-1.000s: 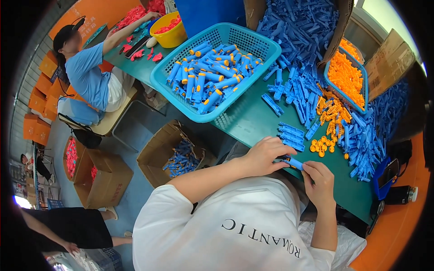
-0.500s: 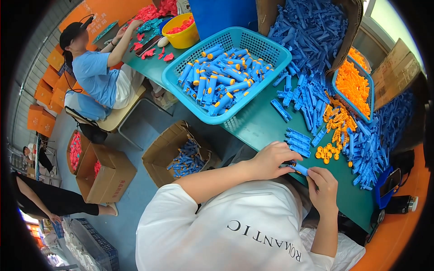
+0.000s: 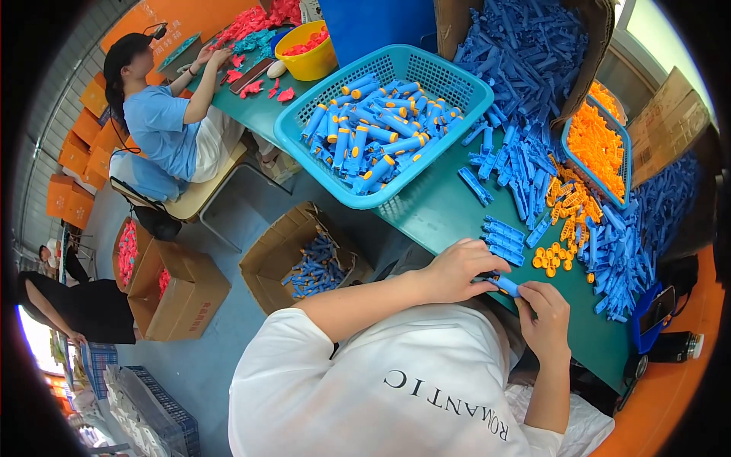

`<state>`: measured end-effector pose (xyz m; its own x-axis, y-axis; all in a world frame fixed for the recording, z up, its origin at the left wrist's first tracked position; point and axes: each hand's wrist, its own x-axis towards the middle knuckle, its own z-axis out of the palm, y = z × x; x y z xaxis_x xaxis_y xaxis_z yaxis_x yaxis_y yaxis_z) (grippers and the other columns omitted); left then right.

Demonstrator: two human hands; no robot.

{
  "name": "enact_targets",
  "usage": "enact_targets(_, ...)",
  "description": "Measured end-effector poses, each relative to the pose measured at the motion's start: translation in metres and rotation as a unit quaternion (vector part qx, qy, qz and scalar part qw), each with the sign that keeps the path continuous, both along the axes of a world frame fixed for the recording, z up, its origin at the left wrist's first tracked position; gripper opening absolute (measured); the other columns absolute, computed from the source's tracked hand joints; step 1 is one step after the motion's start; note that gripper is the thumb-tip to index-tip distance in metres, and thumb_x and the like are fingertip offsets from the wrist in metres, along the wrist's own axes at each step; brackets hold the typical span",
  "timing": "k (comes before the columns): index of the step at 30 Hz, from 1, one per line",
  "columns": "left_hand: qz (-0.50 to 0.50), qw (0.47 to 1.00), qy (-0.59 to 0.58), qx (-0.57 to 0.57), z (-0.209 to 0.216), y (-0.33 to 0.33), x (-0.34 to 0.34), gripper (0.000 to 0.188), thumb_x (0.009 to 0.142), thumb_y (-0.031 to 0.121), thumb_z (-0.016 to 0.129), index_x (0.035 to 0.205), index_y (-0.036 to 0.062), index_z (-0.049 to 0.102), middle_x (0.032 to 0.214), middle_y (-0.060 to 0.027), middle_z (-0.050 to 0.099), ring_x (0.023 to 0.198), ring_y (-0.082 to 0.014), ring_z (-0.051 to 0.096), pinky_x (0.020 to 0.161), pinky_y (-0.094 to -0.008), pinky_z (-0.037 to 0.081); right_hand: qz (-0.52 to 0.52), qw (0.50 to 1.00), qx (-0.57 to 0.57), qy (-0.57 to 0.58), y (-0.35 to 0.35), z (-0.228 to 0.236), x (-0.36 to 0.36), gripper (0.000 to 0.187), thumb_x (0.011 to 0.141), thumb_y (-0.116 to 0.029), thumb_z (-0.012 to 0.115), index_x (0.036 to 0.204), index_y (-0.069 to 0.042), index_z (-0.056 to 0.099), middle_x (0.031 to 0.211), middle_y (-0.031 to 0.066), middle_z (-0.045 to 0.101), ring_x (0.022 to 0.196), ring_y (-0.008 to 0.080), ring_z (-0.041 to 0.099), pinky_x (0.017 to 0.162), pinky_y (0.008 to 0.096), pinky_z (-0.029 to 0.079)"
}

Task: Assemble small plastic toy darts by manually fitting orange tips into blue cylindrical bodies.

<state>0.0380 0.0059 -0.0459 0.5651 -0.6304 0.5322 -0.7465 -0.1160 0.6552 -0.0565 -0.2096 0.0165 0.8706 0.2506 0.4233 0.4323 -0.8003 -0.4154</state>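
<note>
Close to the near table edge, my left hand (image 3: 463,270) pinches one end of a blue plastic tube (image 3: 504,285) between thumb and fingers. My right hand (image 3: 546,314) has its fingertips closed on the tube's other end. Just beyond the tube lie several blue half-shells (image 3: 502,241) side by side. To their right are small round orange caps (image 3: 554,259), then ladder-like orange pieces (image 3: 567,199) and a heap of loose blue shells (image 3: 613,255).
A turquoise basket (image 3: 285,145) holds finished-looking blue tubes with orange ends. Behind it stand a yellow bucket (image 3: 311,65) and a carton of blue shells (image 3: 521,57). A basket of orange parts (image 3: 598,148) sits right. Another person (image 3: 160,126) sits at the far left; cartons (image 3: 179,297) stand on the floor.
My hands and the tube stay almost in place. The seated person's hands have shifted slightly down-left, and a standing person in black at the left has moved further left.
</note>
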Motion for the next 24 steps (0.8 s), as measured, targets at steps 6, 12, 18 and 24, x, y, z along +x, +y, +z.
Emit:
enact_targets(6, 0.002, 1.000, -0.006, -0.007, 0.0002, -0.0002, 0.0001, 0.039, 0.079, 0.017, 0.081, 0.115, 0.0128, 0.068, 0.096, -0.0010, 0.068, 0.090, -0.0230, 0.061, 0.086, -0.0388, 0.047, -0.002, 1.000, -0.006, -0.001, 0.0020, -0.0006, -0.0001, 0.020, 0.074, 0.006, 0.075, 0.093, 0.000, 0.069, 0.094, 0.0132, 0.071, 0.082, 0.0325, 0.069, 0.070, 0.0389, 0.054)
enact_targets(12, 0.006, 1.000, -0.007, -0.007, -0.0009, -0.0002, -0.0006, 0.039, 0.078, 0.017, 0.082, 0.115, 0.0128, 0.068, 0.097, -0.0010, 0.069, 0.090, -0.0233, 0.061, 0.087, -0.0388, 0.047, -0.009, 1.000, -0.009, -0.003, 0.0031, 0.0001, -0.0004, 0.021, 0.074, 0.006, 0.076, 0.092, 0.000, 0.069, 0.093, 0.0133, 0.070, 0.081, 0.0325, 0.068, 0.069, 0.0389, 0.054)
enact_targets(18, 0.007, 1.000, -0.004, -0.001, -0.0004, -0.0002, -0.0004, 0.039, 0.078, 0.017, 0.082, 0.115, 0.0127, 0.068, 0.097, -0.0012, 0.069, 0.091, -0.0235, 0.061, 0.087, -0.0387, 0.047, -0.001, 1.000, 0.002, -0.020, 0.0003, -0.0030, 0.0003, 0.021, 0.074, 0.006, 0.075, 0.093, 0.000, 0.069, 0.094, 0.0137, 0.070, 0.081, 0.0326, 0.068, 0.069, 0.0392, 0.054)
enact_targets(24, 0.006, 1.000, 0.001, -0.003, 0.0000, -0.0012, -0.0015, 0.040, 0.078, 0.017, 0.082, 0.116, 0.0133, 0.068, 0.096, -0.0008, 0.069, 0.091, -0.0234, 0.061, 0.086, -0.0387, 0.047, 0.008, 1.000, 0.002, -0.019, -0.0013, -0.0057, -0.0013, 0.024, 0.074, 0.006, 0.076, 0.095, 0.000, 0.068, 0.094, 0.0139, 0.070, 0.082, 0.0330, 0.068, 0.069, 0.0394, 0.054)
